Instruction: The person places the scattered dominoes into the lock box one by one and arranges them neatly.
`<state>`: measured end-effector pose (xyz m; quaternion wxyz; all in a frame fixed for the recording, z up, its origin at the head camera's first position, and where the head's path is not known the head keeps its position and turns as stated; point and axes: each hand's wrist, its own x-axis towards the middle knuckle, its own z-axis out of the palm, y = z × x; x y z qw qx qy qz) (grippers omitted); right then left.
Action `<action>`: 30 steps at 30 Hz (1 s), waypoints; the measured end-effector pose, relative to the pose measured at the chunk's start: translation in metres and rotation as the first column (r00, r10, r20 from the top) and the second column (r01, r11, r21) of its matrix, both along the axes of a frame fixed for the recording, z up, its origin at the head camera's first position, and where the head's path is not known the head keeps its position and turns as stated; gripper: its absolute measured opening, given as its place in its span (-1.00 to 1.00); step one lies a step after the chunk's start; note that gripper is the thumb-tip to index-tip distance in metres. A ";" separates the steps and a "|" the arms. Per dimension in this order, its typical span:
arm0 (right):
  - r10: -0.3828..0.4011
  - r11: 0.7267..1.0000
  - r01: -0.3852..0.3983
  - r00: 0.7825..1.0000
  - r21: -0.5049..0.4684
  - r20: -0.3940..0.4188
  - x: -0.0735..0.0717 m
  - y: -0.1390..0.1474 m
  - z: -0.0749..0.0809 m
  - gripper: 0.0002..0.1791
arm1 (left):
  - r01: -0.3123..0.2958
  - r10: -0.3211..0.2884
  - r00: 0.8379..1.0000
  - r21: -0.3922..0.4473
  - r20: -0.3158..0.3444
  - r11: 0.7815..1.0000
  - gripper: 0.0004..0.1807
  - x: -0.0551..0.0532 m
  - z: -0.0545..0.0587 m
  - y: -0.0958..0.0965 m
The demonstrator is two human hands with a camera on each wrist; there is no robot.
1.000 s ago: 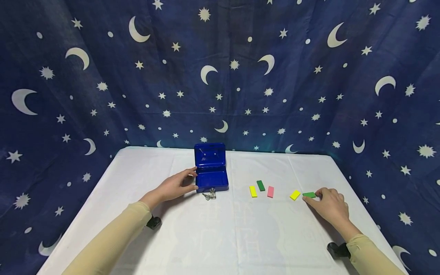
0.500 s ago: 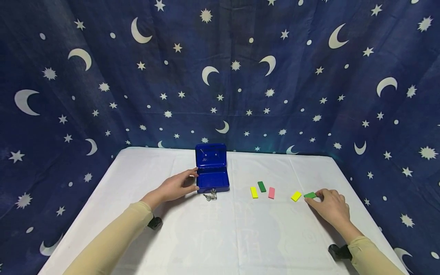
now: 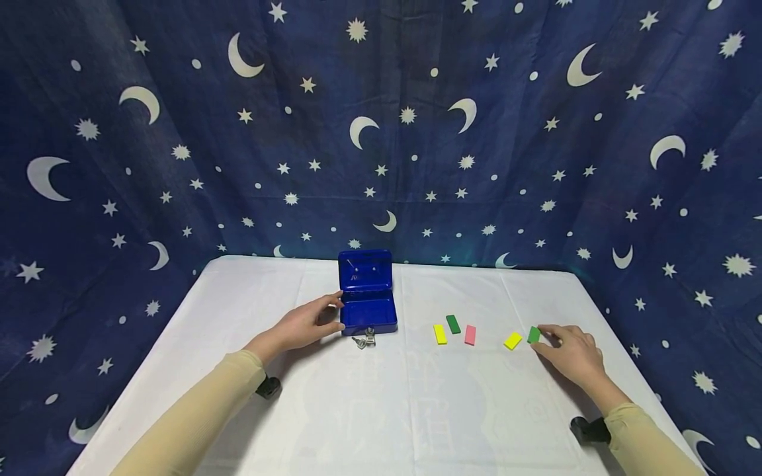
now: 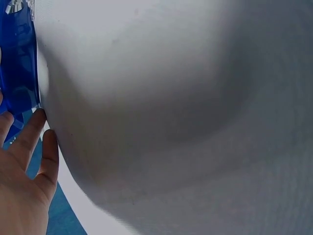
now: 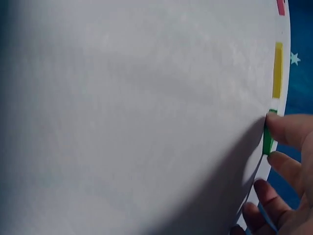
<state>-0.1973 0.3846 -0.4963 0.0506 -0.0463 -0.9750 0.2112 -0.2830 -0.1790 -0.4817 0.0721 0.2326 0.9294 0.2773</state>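
A small blue cash box (image 3: 368,312) stands with its lid (image 3: 365,270) raised. At its left side rests my left hand (image 3: 301,322), thumb at the front corner and fingertips farther back; the left wrist view shows these fingers (image 4: 34,128) fairly straight along the box. A padlock with keys (image 3: 369,338) hangs at the box's front. My right hand (image 3: 573,354) pinches a light green block (image 3: 534,335) between thumb and forefinger. In the right wrist view the block (image 5: 269,134) sits between those two tips, other fingers loosely bent.
Just left of the right hand lies a yellow block (image 3: 512,341). Farther left, between it and the box, are a pink block (image 3: 470,335), a dark green block (image 3: 453,324) and another yellow block (image 3: 440,334). A starry curtain (image 3: 411,132) hangs behind the white-covered table (image 3: 357,410).
The light green block has turned from lying nearly crosswise to standing more lengthwise, as the right thumb and forefinger shifted. My left hand and the box have stayed put.
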 end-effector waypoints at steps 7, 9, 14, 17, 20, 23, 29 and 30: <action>0.013 0.999 -0.012 0.999 -0.050 0.034 -0.005 0.012 -0.004 -0.22 | -0.002 0.002 1.000 -0.005 0.000 1.000 -0.41 0.000 0.000 0.000; 0.015 0.997 -0.012 0.999 -0.070 0.038 -0.007 0.016 -0.005 -0.21 | -0.003 0.003 1.000 -0.009 0.002 1.000 -0.41 0.000 0.000 0.000; 0.019 0.994 -0.012 0.998 -0.113 0.059 -0.008 0.021 -0.008 -0.18 | -0.001 0.002 1.000 -0.012 0.011 1.000 -0.38 -0.001 0.002 0.001; 0.025 0.992 -0.017 0.998 -0.125 0.062 -0.008 0.022 -0.008 -0.19 | 0.004 -0.004 1.000 -0.008 0.004 1.000 -0.35 -0.001 0.002 0.001; 0.029 0.991 -0.020 0.998 -0.131 0.060 -0.008 0.022 -0.008 -0.21 | 0.007 -0.007 1.000 -0.007 -0.003 1.000 -0.36 -0.002 0.001 0.000; 0.036 0.990 -0.028 0.998 -0.137 0.054 -0.007 0.021 -0.007 -0.23 | 0.009 -0.009 1.000 -0.002 -0.004 1.000 -0.39 -0.002 0.000 -0.001; 0.042 0.988 -0.034 0.998 -0.150 0.051 -0.006 0.018 -0.004 -0.25 | 0.015 -0.015 1.000 0.011 -0.006 1.000 -0.41 -0.001 -0.001 -0.002; 0.040 0.988 -0.031 0.998 -0.150 0.052 -0.005 0.018 -0.004 -0.25 | 0.016 -0.016 1.000 0.012 -0.006 1.000 -0.42 0.000 -0.001 -0.002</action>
